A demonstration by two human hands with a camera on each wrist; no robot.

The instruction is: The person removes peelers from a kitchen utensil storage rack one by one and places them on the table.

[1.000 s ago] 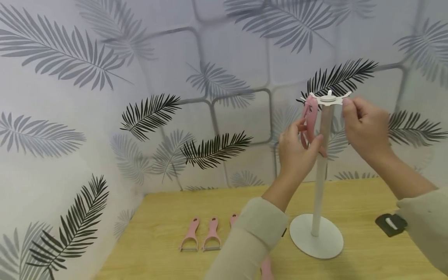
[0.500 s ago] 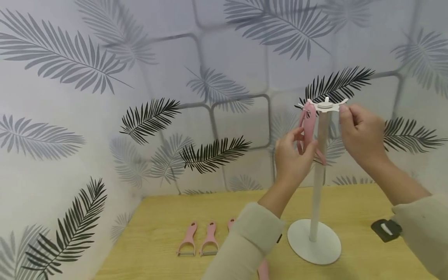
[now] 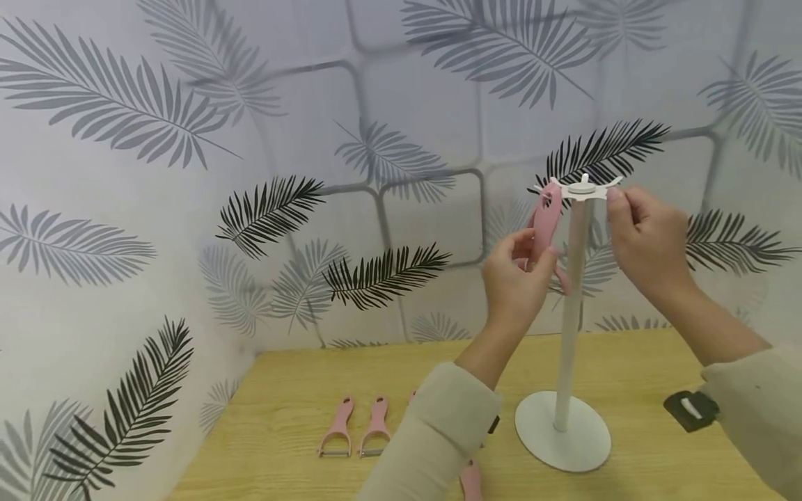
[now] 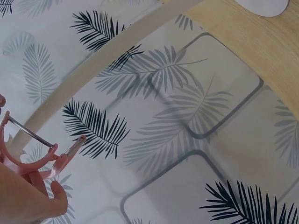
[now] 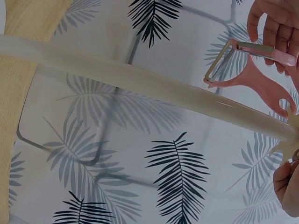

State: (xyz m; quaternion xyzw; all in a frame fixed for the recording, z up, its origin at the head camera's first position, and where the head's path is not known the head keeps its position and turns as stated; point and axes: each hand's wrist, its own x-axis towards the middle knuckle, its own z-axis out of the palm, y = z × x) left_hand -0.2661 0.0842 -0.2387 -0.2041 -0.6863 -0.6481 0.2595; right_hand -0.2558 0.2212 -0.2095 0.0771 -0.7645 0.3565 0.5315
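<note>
A white hook stand [image 3: 569, 334] rises from a round base, with several short arms at its top. Up against a left arm, my left hand [image 3: 509, 282] pinches a pink peeler [image 3: 546, 221] by its handle, the handle's holed end right at the arm's tip. Another pink peeler [image 5: 259, 83] shows in the right wrist view, its handle hole at the stand's top and its blade beside the held one. On the opposite side, my right hand [image 3: 654, 233] grips an arm of the stand between thumb and curled fingers. Peeler blades [image 4: 32, 133] appear beside the left fingers in the left wrist view.
Two pink peelers [image 3: 341, 424] lie in a row on the wooden table [image 3: 282, 376], with another partly behind the left sleeve [image 3: 432, 431]. A pink handle [image 3: 471, 480] shows at the front edge. A leaf-patterned wall [image 3: 426, 209] stands behind.
The left hand has shifted slightly left and turned the peeler, so its handle faces the camera more. The right hand keeps its grip on the stand. The head view has tilted slightly.
</note>
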